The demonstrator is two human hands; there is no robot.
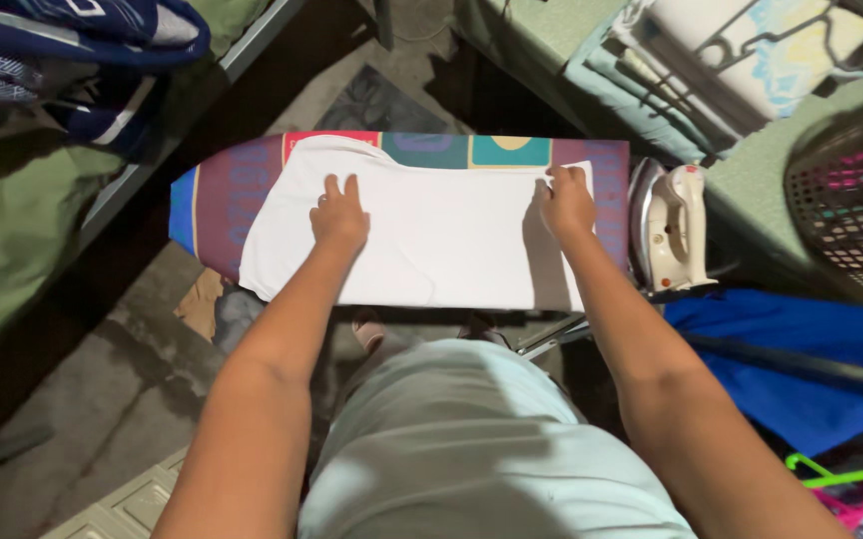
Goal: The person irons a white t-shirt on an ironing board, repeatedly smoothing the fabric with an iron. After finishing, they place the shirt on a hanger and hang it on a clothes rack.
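The plain white cloth garment [421,235] lies spread flat across the long, narrow ironing board with its patchwork cover of purple, teal, red and blue [227,190], and that's the point of it: the board gives a firm surface, and both hands are pinning the fabric so it can't slide or wrinkle. The left hand [339,215] is pressed palm-down near the cloth's left half, fingers open and together, gripping nothing, just bearing on it. The right hand [566,200] sits at the far right edge of the cloth, fingers curled at the hem; it looks like a pinch on the edge, though I can't be sure it's closed on it. Both forearms run out straight from the body, elbows low, wrists level. The white steam iron [673,228] stands upright on its heel just beside the board's right end, soleplate off the fabric, handy for the right hand.
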